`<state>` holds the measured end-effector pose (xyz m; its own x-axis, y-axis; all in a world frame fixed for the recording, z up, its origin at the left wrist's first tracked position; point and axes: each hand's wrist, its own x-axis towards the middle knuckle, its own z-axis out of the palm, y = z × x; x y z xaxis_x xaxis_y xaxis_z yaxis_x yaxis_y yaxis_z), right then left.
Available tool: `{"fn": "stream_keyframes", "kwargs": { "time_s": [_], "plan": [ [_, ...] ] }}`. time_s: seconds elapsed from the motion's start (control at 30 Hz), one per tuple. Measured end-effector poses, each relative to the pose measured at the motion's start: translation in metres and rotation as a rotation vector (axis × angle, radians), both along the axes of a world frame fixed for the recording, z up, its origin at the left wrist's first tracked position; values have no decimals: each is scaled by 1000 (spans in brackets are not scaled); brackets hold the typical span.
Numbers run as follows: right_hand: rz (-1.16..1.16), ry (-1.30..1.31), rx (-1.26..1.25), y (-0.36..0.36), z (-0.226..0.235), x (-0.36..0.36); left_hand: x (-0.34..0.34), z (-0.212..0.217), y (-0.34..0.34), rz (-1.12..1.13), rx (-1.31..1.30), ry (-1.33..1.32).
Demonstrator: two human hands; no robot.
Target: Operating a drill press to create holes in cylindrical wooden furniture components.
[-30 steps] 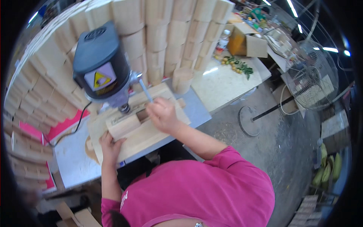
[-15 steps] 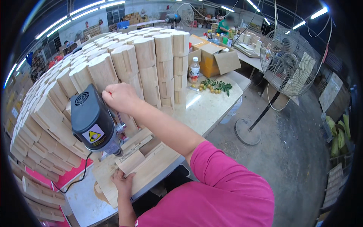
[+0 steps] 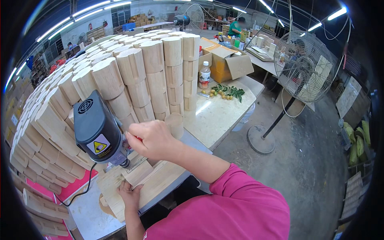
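Note:
My right hand is closed on the feed lever of a black bench drill press; a bit of red handle shows between the fingers. The drill's chuck sits just over the end of a pale wooden block. That block lies on a flat wooden board on the white work table. With bent fingers, my left hand grips the near end of the block, close below the chuck. The drill bit's tip is too small to make out.
Tall stacks of rounded wooden blocks stand behind and left of the drill. To the right are a plastic bottle, small round fruit with leaves, and a cardboard box. A standing fan rises beyond the table. One person works far back.
My right hand has come down and to the right, pulling the lever toward me. The chuck sits slightly lower. My left hand and the block have hardly moved.

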<state>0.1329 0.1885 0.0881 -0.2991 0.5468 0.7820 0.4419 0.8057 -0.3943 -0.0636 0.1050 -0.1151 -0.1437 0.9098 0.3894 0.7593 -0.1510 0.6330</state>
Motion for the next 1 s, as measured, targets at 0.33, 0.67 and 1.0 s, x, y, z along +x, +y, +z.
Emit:
{"fn": "stream_keyframes", "kwargs": {
  "time_s": [0.33,0.67,1.0],
  "plan": [
    [-23,42,-18,5,-3,-10,-19,-31,-5,-40,201,40],
    [23,7,-260,36,26,-22,-10,-11,0,18,-45,66],
    [-5,55,-126,23,9,-12,-16,-22,7,-21,110,118]
  ]
}}
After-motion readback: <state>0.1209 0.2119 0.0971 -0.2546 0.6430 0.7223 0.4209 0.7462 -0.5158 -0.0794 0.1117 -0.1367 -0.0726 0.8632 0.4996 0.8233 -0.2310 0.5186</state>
